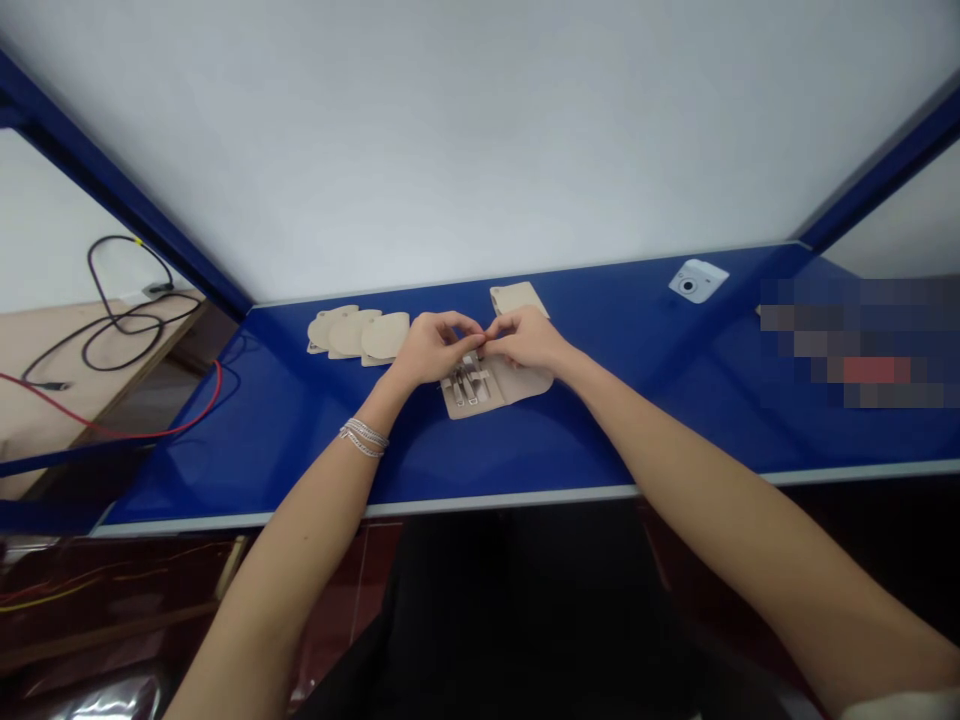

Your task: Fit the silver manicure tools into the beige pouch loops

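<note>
An open beige case lies on the blue table, with several small metal tools strapped inside it. My left hand hovers over its left half, fingers pinched together. My right hand rests over its right half, fingers also pinched. The two sets of fingertips meet above the case on a small item that I cannot make out. A silver bracelet circles my left wrist.
Three closed beige cases lie overlapping at the back left, one more beige case behind my right hand. A small white device sits back right. Black and red cables lie on a wooden surface at left. Blue frame posts flank the table.
</note>
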Motion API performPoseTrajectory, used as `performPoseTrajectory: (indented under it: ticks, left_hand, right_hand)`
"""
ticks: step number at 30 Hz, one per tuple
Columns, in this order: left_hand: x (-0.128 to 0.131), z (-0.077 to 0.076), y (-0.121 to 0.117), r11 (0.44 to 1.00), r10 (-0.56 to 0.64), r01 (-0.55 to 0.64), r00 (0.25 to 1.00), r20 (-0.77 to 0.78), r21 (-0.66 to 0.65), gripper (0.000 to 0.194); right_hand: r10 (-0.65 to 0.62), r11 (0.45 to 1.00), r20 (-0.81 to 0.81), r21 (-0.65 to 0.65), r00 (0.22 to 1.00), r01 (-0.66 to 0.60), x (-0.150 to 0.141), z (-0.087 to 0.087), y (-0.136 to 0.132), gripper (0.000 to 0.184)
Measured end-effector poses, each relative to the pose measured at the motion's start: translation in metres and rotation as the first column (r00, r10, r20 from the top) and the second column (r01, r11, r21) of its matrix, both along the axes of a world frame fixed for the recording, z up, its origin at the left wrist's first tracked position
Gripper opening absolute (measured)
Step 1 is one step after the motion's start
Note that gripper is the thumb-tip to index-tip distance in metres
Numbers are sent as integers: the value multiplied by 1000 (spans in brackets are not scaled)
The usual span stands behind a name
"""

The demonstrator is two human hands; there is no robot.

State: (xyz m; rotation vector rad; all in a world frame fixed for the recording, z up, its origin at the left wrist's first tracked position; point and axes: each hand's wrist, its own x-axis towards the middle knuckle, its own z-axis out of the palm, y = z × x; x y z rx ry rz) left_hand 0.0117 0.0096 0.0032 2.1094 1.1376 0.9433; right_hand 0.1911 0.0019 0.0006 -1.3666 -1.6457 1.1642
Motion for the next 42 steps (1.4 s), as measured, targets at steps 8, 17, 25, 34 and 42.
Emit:
performPoseTrajectory:
  ticks: [8, 17, 25, 34, 42]
  left_hand:
    - [-1, -2, 1, 1000, -1, 1, 1000, 3, -6, 27]
    - [0, 0, 1, 1000, -11, 11, 1000, 19, -1, 26]
    - [-1, 0, 1, 1000, -4, 4, 1000, 18, -16, 26]
    - [-1, 0, 1, 999, -5, 6, 1000, 7, -32, 28]
    - [0, 1, -1, 999, 22, -21, 1000, 14, -43, 25]
  right_hand:
    - [22, 999, -10, 27, 1000, -22, 1, -3, 3, 10]
    - [15, 1000, -14, -4, 1000, -15, 0, -1, 2, 9]
    - [16, 999, -17, -35, 1000, -17, 0, 3, 0, 6]
    - [35, 999, -18, -16, 999, -36, 1, 1, 0, 9]
    - [87, 995, -2, 40, 996, -87, 3, -1, 1, 14]
